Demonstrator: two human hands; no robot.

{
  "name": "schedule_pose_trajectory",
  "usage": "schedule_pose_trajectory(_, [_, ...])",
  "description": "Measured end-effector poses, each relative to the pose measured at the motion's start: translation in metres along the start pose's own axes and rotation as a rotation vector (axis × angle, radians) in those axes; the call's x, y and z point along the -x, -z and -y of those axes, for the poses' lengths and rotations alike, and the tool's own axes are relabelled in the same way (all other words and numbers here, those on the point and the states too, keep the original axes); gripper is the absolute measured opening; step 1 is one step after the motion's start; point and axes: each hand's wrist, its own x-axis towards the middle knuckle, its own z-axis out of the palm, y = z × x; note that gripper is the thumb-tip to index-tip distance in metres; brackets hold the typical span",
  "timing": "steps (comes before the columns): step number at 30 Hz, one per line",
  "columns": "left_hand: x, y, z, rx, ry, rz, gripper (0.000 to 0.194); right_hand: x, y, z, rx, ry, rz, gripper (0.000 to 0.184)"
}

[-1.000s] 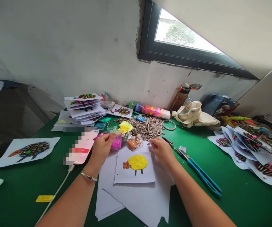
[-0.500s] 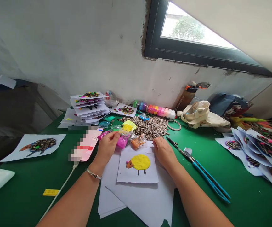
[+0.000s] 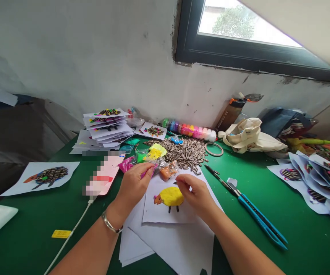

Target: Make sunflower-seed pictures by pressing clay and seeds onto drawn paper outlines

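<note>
Right hand (image 3: pixel 195 191) has a seed (image 3: pixel 175 183) pinched near the card's (image 3: pixel 159 216) top edge. Left hand's (image 3: pixel 135 181) fingertips look together, can't tell on what. Loads of green table (image 3: pixel 251 172) rightward.

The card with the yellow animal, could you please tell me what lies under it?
Under the card lie white sheets, showing past its left and near edges. Whatever the card itself covers, on those sheets or beneath, cannot be seen.
</note>
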Motion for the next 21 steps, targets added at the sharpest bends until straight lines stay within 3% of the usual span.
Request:
schedule_pose_trajectory(12, [0.002,0.004,-0.012,-0.024,-0.038,0.361,0.021,0.005,-0.017,0.007,0.115,0.152,0.103,0.023])
schedule_pose_trajectory(21, [0.003,0.002,-0.009,-0.103,-0.052,0.496,0.022,0.003,-0.03,0.001,0.199,0.299,0.123,0.016])
